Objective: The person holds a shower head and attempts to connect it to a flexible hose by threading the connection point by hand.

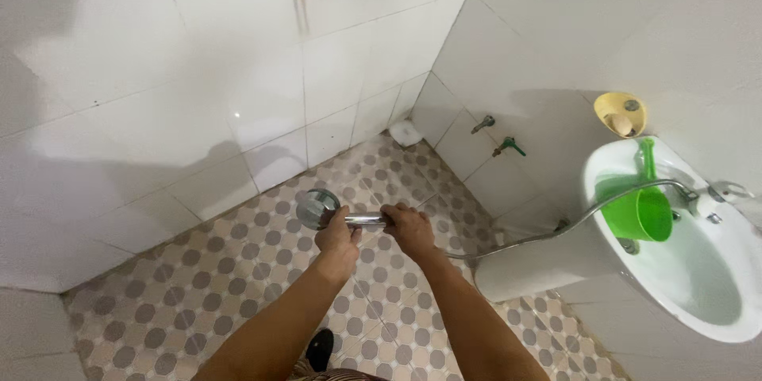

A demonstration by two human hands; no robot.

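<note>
I see my left hand (337, 240) and right hand (409, 228) both wrapped tight round the chrome handheld shower head (319, 209), frame centre; its taut metal hose (556, 230) could tip the green plastic dipper (639, 210) in the white ceramic basin (714, 286), I reckon.

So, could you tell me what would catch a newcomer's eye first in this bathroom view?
Probably the chrome shower head at the centre, gripped by the left hand near the head and the right hand on the handle, above the dotted floor tiles. Its metal hose runs right to the white sink, where a bright green plastic dipper sits in the basin. A yellow soap holder hangs on the wall just above.
</note>
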